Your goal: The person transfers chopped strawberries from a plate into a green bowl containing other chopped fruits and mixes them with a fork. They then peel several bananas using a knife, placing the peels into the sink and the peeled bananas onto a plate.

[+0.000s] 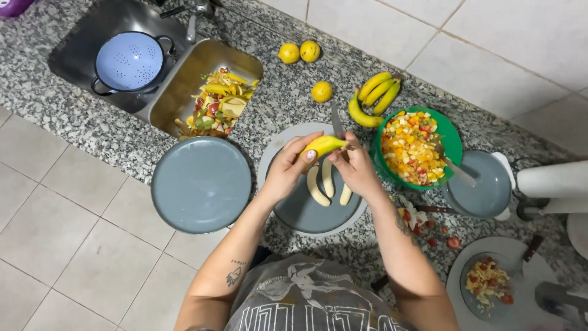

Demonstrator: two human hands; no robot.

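**Banana held over the plate, knife in the other hand**

The left hand (288, 168) is closed around an unpeeled yellow banana (324, 144), holding it level just above a grey plate (306, 214). The right hand (358, 168) grips a knife (337, 121); its blade points away from the person and its lower part lies at the banana's far tip. Whether the edge is actually touching the skin cannot be told from here.

Directly beneath both hands, three peeled banana pieces (324, 182) lie side by side on that plate. Just to the right of the right hand stands a green bowl (452, 138) filled with diced mixed fruit, a utensil handle sticking out of it. Beyond the hands, on the speckled tabletop (110, 132), lie a bunch of bananas (373, 98) and three lemons (321, 92). To the left of the left hand sits an empty grey plate (201, 184); further off on that side, a metal tray (177, 104) holds peels and scraps, and a blue colander (130, 61) rests in the sink.

Judgement: the step in hand appears to be opening the banana at its tip, ahead of peeling. The next move calls for a shallow, controlled nick only; the left fingers (309, 153) sit close to the blade, so the knife should work away from them and the fruit stay firmly held.
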